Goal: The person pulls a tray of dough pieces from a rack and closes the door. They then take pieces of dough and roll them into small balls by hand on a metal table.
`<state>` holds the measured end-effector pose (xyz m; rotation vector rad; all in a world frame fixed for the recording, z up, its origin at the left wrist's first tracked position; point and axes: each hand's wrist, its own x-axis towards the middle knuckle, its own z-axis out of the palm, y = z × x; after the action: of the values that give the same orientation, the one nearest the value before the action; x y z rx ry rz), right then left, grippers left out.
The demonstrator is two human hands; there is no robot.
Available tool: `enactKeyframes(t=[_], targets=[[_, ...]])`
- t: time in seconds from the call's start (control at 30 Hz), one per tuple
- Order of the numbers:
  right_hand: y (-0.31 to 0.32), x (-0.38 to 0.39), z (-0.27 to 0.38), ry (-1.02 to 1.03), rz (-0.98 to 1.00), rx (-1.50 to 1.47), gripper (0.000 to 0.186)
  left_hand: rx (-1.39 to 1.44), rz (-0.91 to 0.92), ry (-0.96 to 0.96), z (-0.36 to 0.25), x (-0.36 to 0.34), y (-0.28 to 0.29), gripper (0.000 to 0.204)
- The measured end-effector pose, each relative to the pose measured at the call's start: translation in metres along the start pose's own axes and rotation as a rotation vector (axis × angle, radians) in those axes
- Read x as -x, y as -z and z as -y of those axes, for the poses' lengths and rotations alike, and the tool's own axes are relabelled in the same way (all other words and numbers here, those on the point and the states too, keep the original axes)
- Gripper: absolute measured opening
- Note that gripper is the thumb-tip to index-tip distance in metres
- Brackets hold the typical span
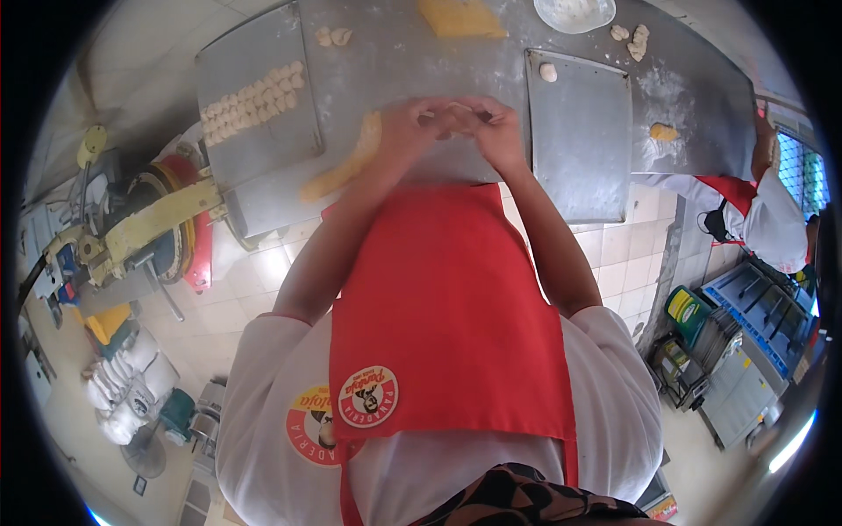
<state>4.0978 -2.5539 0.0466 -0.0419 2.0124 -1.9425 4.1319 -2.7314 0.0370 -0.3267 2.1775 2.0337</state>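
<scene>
Over the metal table (421, 66), my left hand (410, 130) and my right hand (498, 138) meet at the fingertips. The fingers of both are bent and pinched together; whatever lies between them is hidden and blurred. Beside my left wrist a long strip of yellow dough (338, 175) lies on the table. To the right of my right hand is a metal tray (579, 149) with a single pale dough ball (548, 72) near its far left corner. A second tray (263, 158), on the left, carries rows of small pale dough pieces (254, 101).
Farther back are a yellow dough slab (460, 17), a bowl with white powder (574, 12) and small dough lumps (333, 37). Another person (772, 210) stands at the right end, near a yellow dough piece (664, 132). Machinery (162, 215) stands at the left.
</scene>
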Motion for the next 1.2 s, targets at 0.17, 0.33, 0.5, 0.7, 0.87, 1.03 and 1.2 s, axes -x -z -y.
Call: enactKeyframes(t=[0.17, 0.33, 0.5, 0.7, 0.87, 1.03, 1.2], targets=[[0.013, 0.008, -0.019, 0.004, 0.011, -0.003, 0.019, -0.183, 0.037, -0.002, 0.03, -0.01, -0.012, 0.025], [0.042, -0.01, -0.086, -0.301, -0.038, -0.046, 0.026, -0.34, 0.056, -0.094, 0.079, -0.029, -0.044, 0.025], [0.05, -0.015, -0.124, 0.285, 0.095, 0.669, 0.032, -0.628, -0.045, -0.134, 0.143, -0.049, -0.064, 0.028], [0.07, -0.032, -0.146, 0.283, 0.115, 0.635, 0.027, -0.853, 0.037, -0.247, 0.119, -0.044, -0.066, 0.025], [0.063, -0.029, -0.13, 0.182, 0.044, 0.754, 0.028, -0.656, 0.04, -0.429, 0.121, -0.039, -0.064, 0.021], [0.049, -0.032, -0.109, 0.162, 0.004, 0.639, 0.035, -0.656, 0.02, -0.407, 0.125, -0.042, -0.062, 0.017], [0.047, -0.047, -0.1, -0.119, 0.103, 0.68, 0.036, -0.596, -0.031, -0.338, 0.116, -0.04, -0.058, 0.014]])
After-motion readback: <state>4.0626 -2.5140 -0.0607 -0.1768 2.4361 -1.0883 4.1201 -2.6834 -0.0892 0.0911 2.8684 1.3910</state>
